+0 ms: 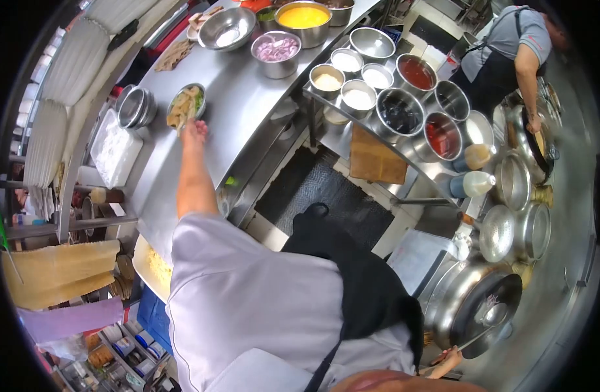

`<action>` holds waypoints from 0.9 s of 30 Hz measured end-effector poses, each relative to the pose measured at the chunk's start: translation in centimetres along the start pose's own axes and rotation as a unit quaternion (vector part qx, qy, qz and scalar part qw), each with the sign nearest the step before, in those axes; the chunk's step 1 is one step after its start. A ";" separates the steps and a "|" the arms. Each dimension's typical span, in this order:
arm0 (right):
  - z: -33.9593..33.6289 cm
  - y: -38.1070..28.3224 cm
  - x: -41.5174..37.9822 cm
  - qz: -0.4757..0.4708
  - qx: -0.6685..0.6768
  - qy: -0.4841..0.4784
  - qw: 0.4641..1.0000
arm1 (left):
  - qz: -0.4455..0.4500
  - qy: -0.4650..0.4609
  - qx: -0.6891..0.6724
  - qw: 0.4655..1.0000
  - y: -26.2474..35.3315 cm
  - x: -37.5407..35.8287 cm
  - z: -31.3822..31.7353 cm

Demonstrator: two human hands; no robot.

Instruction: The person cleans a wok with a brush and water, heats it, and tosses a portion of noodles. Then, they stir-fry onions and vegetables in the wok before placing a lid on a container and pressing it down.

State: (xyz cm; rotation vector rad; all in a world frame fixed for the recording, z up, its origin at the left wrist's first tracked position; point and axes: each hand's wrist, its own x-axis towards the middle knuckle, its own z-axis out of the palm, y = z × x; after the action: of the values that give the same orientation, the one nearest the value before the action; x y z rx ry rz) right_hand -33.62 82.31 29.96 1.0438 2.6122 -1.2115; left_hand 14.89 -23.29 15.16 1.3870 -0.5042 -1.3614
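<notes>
Across one side of a busy kitchen, saw a long steel counter (238, 108), dully shining; beyond a pale tiled floor (267, 232) with a black mat (326, 196), saw a lower steel stand (432, 181) crowded with round pots. Noticed red sauce (417, 72) in two of these, something dark (400, 111) in another and pale contents in several, with squeeze bottles (474, 184) at one corner and a brown box (378, 157) beneath. Found yellow liquid (304, 17), chopped purple pieces (277, 48) and a crumpled brown cloth (173, 55) along the counter's far stretch; nearer, saw stacked bowls (135, 108) beside a white tub (114, 153). Glimpsed past the stand another person (499, 52), one arm stretched down over the range.

Reached with the left hand (194, 130) to a small bowl (204, 98) of tan and green food (184, 109) on the counter, fingers bunched at its near rim; could not tell whether gripping or only touching. Held a ladle (475, 339) in the right hand (450, 359), fingers closed around its handle, its cup over the dark inside of a wok (473, 307).
</notes>
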 end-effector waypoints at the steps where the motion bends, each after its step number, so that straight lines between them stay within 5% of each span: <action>1: -0.1 0.0 0.1 -0.002 0.004 0.004 1.000 | 0.028 0.058 -0.021 0.998 0.2 -1.1 0.0; 4: 0.2 -1.0 -2.0 -0.009 0.004 0.025 1.000 | 0.065 0.179 -0.090 0.978 2.5 -5.2 2.0; 9: 1.7 -4.6 -9.8 -0.049 0.030 0.017 0.998 | 0.049 0.119 -0.080 0.988 3.1 -4.8 2.4; 13: -0.3 0.1 -2.7 0.075 0.084 -0.029 0.993 | 0.079 0.096 -0.022 0.992 2.9 -4.9 1.9; 15: -0.3 2.4 -2.6 0.062 0.169 -0.046 0.983 | 0.095 0.030 0.046 0.994 2.4 -6.0 1.6; 19: -1.9 -0.8 -6.5 0.108 0.032 -0.054 0.992 | 0.136 -0.108 0.094 0.980 2.1 -13.6 3.9; 27: -3.0 3.3 6.8 0.069 0.289 -0.121 0.947 | 0.087 -0.326 0.186 0.923 -0.7 -31.1 13.1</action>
State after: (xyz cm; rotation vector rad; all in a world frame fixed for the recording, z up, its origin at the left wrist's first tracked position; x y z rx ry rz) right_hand -36.20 89.62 27.63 1.0372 2.0007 -1.9839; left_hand -5.00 -1.26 31.29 1.1118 -1.3548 -1.6224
